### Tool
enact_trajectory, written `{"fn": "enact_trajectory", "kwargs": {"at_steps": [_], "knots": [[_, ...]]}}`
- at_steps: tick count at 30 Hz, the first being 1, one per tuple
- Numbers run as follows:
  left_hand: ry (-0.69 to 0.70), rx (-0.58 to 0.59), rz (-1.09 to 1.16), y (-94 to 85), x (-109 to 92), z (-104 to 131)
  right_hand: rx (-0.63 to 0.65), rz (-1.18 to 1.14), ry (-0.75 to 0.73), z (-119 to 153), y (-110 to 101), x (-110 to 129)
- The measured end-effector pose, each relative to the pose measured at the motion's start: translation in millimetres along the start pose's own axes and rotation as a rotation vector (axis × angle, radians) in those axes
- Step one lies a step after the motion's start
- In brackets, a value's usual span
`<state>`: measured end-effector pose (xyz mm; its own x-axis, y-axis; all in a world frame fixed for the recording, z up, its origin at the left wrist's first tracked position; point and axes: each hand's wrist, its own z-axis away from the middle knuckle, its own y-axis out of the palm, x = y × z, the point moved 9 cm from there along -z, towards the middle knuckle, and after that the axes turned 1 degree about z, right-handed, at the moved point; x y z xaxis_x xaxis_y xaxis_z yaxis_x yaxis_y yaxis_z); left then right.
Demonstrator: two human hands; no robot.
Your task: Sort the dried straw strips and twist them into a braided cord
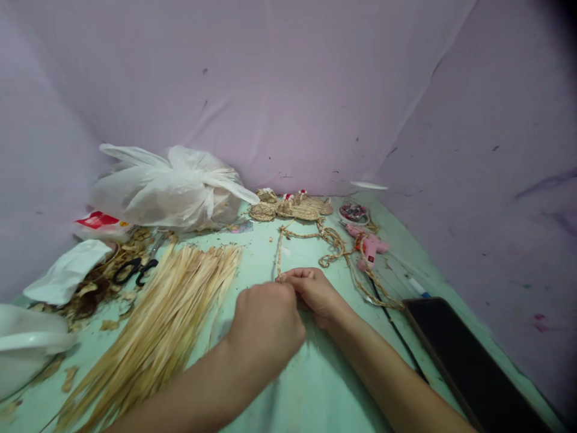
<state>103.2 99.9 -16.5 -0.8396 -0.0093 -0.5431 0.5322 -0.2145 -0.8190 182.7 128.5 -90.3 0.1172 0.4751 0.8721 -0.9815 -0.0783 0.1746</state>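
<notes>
Both hands meet over the middle of the table, at the near end of a braided straw cord (pixel 279 252). My right hand (pixel 311 291) pinches the cord's end between thumb and fingers. Close against it, my left hand (pixel 268 322) is closed in a fist with its back toward me; its fingertips and whatever they grip are hidden. From the hands the cord runs away from me, then bends right into a loose tangle (pixel 334 240). To the left lies a bundle of flat, pale dried fibre strips (pixel 166 325).
Black-handled scissors (pixel 130 270) rest among brown scraps at left, near a tied white plastic bag (pixel 175 186). Woven straw pieces (pixel 297 208) with red-and-white decorations lie at the back. On the right are a pink glue gun (pixel 370 248) and a dark phone (pixel 469 361).
</notes>
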Motion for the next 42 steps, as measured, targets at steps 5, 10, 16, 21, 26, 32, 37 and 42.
{"fn": "enact_trajectory", "kwargs": {"at_steps": [5, 10, 16, 21, 26, 32, 37, 42], "knots": [[-0.244, 0.015, 0.455, -13.8, 37.4, -25.9, 0.075, -0.003, -0.023, 1.1, 4.8, 5.0], [-0.294, 0.35, 0.881, 33.4, 35.3, -31.7, 0.175, 0.024, -0.075, 0.0, 11.2, 9.4], [-0.27, 0.195, 0.529, 27.2, 50.0, -40.3, 0.143, 0.527, -0.274, -5.5, 3.2, 17.6], [-0.052, -0.002, 0.359, 16.8, 44.9, -48.4, -0.005, 1.133, -0.505, 15.6, 11.1, 39.3], [-0.045, -0.014, 0.393, 21.5, 46.0, -48.0, -0.197, 1.479, -0.467, 35.8, 15.8, 53.6], [-0.177, 0.048, 0.651, 30.2, 49.4, -44.2, -0.15, 1.628, -0.342, 52.0, 38.7, 42.4], [-0.283, 0.154, 0.808, 37.6, 51.0, -39.7, -0.027, 1.663, -0.319, 59.2, 56.3, 29.1], [-0.222, 0.204, 0.772, 23.1, 42.2, -40.6, 0.006, 1.412, -0.377, 53.5, 26.8, 56.9]]}}
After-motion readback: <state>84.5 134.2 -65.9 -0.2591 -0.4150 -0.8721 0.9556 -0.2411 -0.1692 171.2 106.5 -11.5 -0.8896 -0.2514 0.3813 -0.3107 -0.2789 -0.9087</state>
